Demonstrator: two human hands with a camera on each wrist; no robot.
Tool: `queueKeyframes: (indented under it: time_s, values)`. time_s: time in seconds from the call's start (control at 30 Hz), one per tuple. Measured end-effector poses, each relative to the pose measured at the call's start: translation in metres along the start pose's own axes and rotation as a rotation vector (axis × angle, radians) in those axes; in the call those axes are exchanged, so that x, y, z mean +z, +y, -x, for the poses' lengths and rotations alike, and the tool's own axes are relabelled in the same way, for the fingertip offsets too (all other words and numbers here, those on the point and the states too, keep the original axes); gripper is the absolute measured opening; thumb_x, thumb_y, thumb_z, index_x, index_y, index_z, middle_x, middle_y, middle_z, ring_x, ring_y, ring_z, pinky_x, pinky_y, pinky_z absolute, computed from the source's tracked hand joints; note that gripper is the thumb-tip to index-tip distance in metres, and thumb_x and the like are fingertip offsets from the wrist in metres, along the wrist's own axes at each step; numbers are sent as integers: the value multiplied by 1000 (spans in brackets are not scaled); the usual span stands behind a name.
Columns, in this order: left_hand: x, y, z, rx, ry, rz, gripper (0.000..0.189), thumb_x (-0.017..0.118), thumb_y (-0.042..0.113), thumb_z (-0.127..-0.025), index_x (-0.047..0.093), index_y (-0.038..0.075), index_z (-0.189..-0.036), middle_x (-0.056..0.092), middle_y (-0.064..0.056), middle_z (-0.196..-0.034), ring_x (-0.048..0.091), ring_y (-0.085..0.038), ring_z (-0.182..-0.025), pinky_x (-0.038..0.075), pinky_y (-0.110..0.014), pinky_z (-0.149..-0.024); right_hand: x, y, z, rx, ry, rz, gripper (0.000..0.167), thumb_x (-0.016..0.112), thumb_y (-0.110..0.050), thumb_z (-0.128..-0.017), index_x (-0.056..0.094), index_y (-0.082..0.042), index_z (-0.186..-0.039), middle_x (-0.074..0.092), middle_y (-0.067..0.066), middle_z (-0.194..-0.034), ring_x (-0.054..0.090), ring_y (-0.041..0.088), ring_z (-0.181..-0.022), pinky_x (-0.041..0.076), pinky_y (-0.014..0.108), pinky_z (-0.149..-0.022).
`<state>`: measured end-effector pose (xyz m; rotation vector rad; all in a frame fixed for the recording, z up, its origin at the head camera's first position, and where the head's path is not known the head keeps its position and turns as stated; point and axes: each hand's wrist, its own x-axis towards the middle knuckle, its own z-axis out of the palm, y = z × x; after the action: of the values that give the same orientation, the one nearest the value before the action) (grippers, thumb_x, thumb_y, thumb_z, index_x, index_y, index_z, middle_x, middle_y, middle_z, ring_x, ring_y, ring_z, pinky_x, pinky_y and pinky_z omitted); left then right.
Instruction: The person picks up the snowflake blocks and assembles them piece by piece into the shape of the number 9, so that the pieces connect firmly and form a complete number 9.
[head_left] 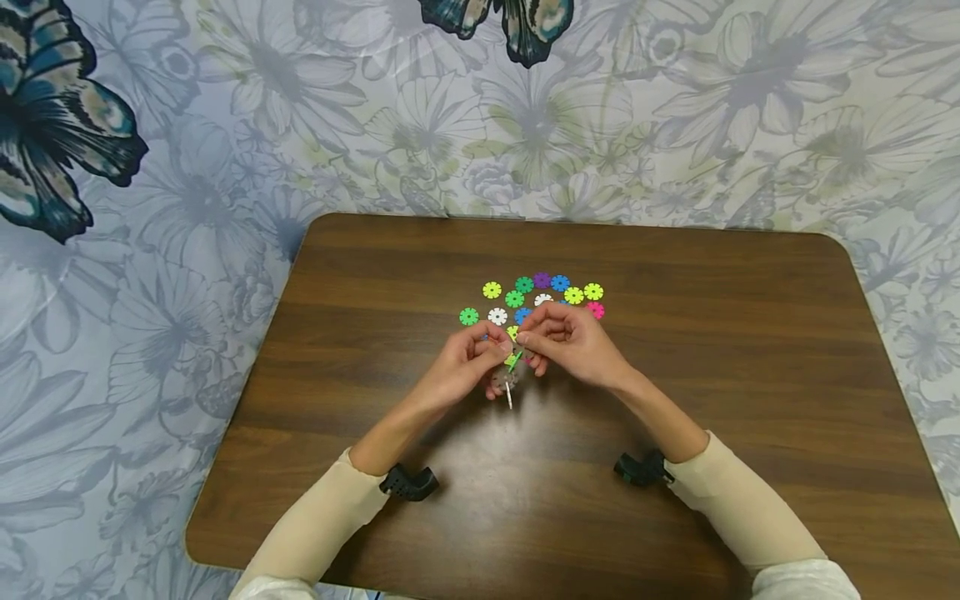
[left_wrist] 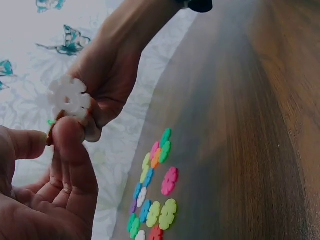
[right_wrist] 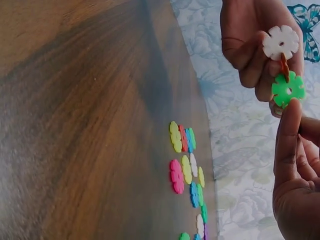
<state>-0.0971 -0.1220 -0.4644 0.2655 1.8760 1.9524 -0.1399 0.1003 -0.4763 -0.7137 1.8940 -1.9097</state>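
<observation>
Right wrist view, toward three o'clock: the right hand pinches a green disc by its six-o'clock rim; an orange disc, edge-on, runs between it and a white disc. Thumb and finger of the left hand seem clamped on the orange one, dim as it is.

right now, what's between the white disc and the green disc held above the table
An orange-brown disc, seen nearly edge-on, bridges the white disc and the green disc. The right wrist view shows this.
</observation>
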Motion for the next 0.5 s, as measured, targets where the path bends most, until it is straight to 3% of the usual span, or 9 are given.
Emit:
queueKeyframes:
  time_s: [0.17, 0.3, 0.4, 0.5]
  values:
    - [-3, -7, -4, 5, -26, -36, 18, 61, 20, -102, 60, 2, -103, 57, -3, -67, 51, -12, -53, 44, -25, -47, 3, 2, -1, 24, -29, -46, 16, 68, -8, -96, 59, -1, -107, 65, 34, -81, 67, 30, -57, 60, 44, -56]
    - [-5, -12, -8, 29, 29, -52, 14, 64, 14, -98, 63, 0, -99, 60, 1, -78, 52, -10, -65, 44, -23, -58, 0, 2, -2, 53, -46, -15, 18, 62, -15, -101, 59, 1, -109, 64, 31, -81, 67, 35, -60, 60, 46, -57]
    - [-6, -13, -9, 38, 85, -59, 14, 66, 13, -97, 64, -1, -98, 61, 1, -87, 54, -10, -74, 45, -23, -66, -7, 5, -4, 73, -29, 106, 23, 57, -23, -105, 61, -1, -107, 65, 26, -82, 65, 39, -63, 59, 46, -56]
    - [-9, -14, -8, 29, 134, -49, 14, 66, 13, -97, 63, 0, -100, 59, 0, -91, 55, -11, -75, 46, -26, -65, -15, 10, -4, 92, -12, 339, 21, 59, -26, -104, 66, -6, -104, 68, 20, -86, 64, 34, -66, 56, 40, -55]
